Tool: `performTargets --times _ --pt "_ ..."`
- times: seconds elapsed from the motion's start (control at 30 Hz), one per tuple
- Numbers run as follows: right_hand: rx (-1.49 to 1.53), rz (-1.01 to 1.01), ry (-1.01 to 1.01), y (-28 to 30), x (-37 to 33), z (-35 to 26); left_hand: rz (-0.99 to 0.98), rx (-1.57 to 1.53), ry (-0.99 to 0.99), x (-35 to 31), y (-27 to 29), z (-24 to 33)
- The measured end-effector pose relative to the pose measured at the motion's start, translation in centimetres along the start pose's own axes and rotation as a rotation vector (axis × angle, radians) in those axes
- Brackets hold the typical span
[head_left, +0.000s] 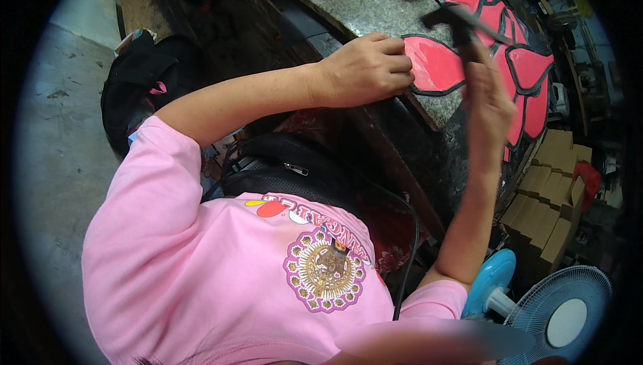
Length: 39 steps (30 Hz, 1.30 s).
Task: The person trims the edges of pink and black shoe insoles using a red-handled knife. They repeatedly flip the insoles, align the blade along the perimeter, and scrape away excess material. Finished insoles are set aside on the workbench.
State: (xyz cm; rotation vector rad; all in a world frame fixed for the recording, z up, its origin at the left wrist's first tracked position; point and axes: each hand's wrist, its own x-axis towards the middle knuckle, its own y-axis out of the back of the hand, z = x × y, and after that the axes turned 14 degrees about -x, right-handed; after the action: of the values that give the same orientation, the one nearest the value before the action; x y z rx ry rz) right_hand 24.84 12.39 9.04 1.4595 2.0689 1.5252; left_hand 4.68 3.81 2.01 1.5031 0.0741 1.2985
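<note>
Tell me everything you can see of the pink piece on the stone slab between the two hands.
The pink piece is a broad, rounded panel, bright pink with paler, streaky patches and a dark border; its material is unclear. It lies flat on the speckled grey slab. The left hand, fingers curled, is at its left edge, apparently touching it. The right hand, gripping a hammer, is by its right end; I cannot tell whether the hammer touches it.

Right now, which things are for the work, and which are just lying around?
Seem part of the work: hammer, in the right hand; black-edged pink piece, at the left hand; speckled slab underneath.
Seem just around: fan; cardboard boxes.
</note>
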Motion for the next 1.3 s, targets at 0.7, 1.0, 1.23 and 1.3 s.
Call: performTargets --times 0.7,1.0,1.23,1.3 --pt "-0.488 0.007 -0.040 1.4 1.4 2.3 -0.028 -0.023 -0.063 0.3 0.4 -1.1" --pt "-0.199 -0.197 -0.092 -0.4 1.2 1.9 0.022 -0.017 -0.121 1.4 0.0 -0.6" --pt "-0.036 0.036 -0.141 1.2 0.1 4.0 -0.022 -0.044 -0.087 0.7 0.5 -0.4" --pt "-0.278 -0.079 -0.194 0.9 -0.6 3.9 -0.072 0.007 -0.069 0.3 0.9 0.0"
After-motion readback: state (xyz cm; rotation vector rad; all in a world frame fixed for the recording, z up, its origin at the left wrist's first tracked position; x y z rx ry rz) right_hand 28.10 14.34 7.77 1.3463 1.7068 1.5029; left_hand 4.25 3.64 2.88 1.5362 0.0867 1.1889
